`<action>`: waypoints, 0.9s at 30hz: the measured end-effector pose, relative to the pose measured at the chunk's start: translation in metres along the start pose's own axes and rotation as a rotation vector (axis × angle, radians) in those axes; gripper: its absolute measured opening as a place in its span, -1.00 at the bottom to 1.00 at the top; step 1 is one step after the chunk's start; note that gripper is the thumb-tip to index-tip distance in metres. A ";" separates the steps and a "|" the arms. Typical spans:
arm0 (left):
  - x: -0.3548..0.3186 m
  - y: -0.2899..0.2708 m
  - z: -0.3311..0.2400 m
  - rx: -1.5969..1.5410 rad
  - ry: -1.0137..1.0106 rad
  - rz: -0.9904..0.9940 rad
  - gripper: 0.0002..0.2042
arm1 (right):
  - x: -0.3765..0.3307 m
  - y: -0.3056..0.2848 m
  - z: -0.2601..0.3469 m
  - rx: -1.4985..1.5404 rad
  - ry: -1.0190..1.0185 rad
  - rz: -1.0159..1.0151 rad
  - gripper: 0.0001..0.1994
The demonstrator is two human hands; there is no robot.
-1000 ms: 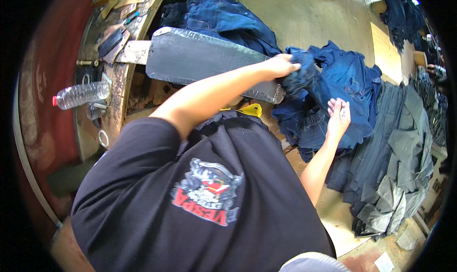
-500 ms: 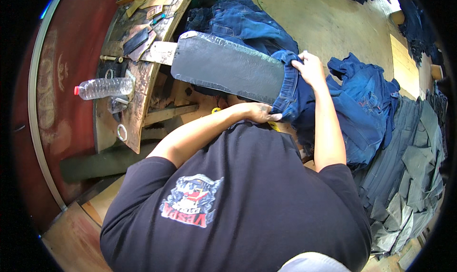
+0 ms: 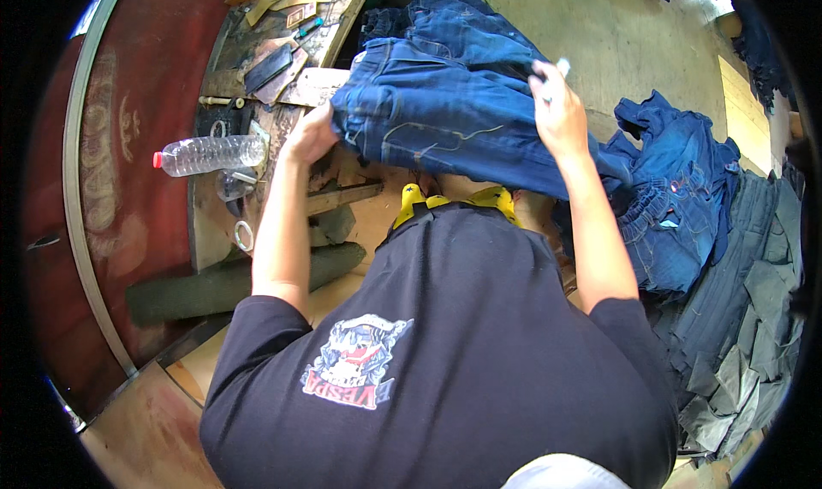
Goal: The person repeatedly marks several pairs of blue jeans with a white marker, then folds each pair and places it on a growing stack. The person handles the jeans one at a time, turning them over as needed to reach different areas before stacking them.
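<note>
A pair of blue jeans (image 3: 445,116) is drawn over the long padded board, which it now hides. Only the pale wooden arm (image 3: 317,86) of the board shows, at the left. My left hand (image 3: 312,136) grips the waist end of the jeans beside that arm. Over the right part of the jeans, my right hand (image 3: 561,121) is closed, with a small whitish object (image 3: 562,65) sticking out at the fingers; its kind is too blurred to tell. Loose thread lines show along the denim.
More jeans lie in piles behind (image 3: 462,22) and at the right (image 3: 672,206), with grey trousers (image 3: 736,292) beyond. On the worn wooden bench (image 3: 218,86) at left are a phone (image 3: 269,68), a clear bottle (image 3: 210,155) and a white ring (image 3: 244,235).
The jeans, earlier bunched at the board's right end, now cover it to the left. My left hand moved left with the waist; my right hand released the waistband and now shows a whitish object.
</note>
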State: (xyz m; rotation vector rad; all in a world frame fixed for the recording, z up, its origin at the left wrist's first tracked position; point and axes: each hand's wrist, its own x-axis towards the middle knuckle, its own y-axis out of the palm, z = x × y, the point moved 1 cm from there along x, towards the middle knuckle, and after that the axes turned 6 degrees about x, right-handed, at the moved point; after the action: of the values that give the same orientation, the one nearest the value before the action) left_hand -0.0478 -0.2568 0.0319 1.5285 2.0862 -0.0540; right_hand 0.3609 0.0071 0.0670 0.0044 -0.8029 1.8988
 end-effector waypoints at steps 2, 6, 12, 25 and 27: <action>0.023 0.031 0.019 -0.445 0.008 0.289 -0.14 | -0.042 0.008 -0.016 -0.191 0.114 0.073 -0.63; 0.027 0.077 0.058 -0.122 -0.487 0.155 -0.22 | -0.103 0.017 -0.023 -0.510 -0.008 0.047 -0.59; -0.027 0.014 -0.010 0.646 -0.496 -0.046 -0.62 | -0.136 0.051 0.008 -0.541 0.033 0.029 -0.56; 0.091 0.157 -0.127 1.556 0.607 -0.215 -0.40 | -0.121 0.087 0.014 -0.612 0.223 -0.173 -0.48; 0.137 0.209 -0.091 1.595 0.527 0.032 -0.32 | -0.121 0.088 0.014 -0.592 0.196 -0.190 -0.47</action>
State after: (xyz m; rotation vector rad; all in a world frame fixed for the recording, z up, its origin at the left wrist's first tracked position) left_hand 0.0738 -0.0329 0.1063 2.5464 2.4198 -1.8378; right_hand 0.3413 -0.1206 -0.0105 -0.4482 -1.1540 1.4029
